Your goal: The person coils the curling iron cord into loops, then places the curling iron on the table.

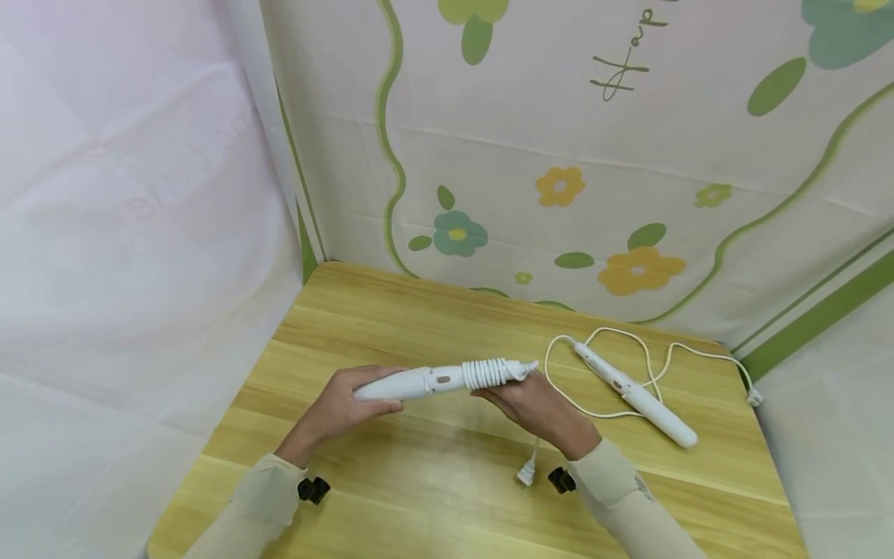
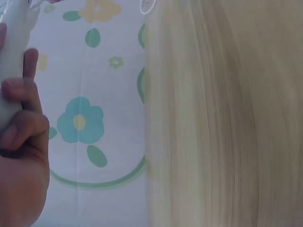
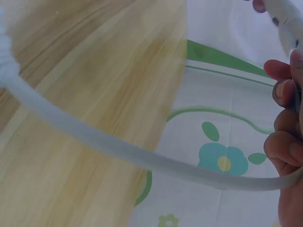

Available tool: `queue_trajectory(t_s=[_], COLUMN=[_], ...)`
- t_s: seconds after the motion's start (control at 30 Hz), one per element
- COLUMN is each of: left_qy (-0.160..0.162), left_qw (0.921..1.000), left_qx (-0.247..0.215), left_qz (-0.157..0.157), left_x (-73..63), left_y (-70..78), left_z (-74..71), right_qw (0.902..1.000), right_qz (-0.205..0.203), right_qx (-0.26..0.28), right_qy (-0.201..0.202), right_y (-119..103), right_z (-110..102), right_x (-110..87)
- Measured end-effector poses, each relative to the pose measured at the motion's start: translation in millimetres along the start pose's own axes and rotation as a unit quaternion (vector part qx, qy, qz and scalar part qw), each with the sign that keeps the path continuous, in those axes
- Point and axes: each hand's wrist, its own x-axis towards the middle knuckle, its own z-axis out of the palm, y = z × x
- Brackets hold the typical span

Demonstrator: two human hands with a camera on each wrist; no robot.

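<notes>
Step in hand, apparently cord-winding: left hand (image 1: 341, 407) grips the white wand (image 1: 447, 378), held between both hands, right hand (image 1: 536, 405) grips its coiled cord (image 1: 484, 373); next turn likely calls for taking up slack.

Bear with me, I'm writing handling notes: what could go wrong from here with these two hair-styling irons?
The cord coils round the held iron could loosen if the right hand eases, since its plug hangs free.

That dangling plug might snag the loose cord of the second iron.

The second plug, at the table's edge, might slip over.
</notes>
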Motion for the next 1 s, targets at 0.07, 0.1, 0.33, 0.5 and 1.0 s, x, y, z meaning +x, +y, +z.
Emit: queue_trajectory(t_s=[0.07,0.1,0.33,0.5,1.0], left_qy=[0.027,0.037,0.098,0.147,0.202], left_qw=[0.9995,0.9989,0.987,0.9693,0.8905], left_qx=[0.017,0.028,0.107,0.169,0.372], left_qz=[-0.001,0.004,0.07,0.103,0.168], left_x=[1.4,2.0,4.3,5.7,9.2], left_y=[0.0,0.3,6.9,8.7,-5.1], left_z=[2.7,4.1,16.7,25.3,13.0], right_qw=[0.9996,0.9998,0.9996,0.9998,0.997], right_qz=[-0.011,-0.008,-0.001,0.015,0.057], right_qx=[-0.028,-0.017,-0.026,0.0,0.052], right_qy=[0.003,0.006,0.008,0.014,-0.005], right_y=[0,0,-1,-2,1], right_z=[1,2,6,10,0], right_x=[0.9,1.6,1.7,3.2,0.2])
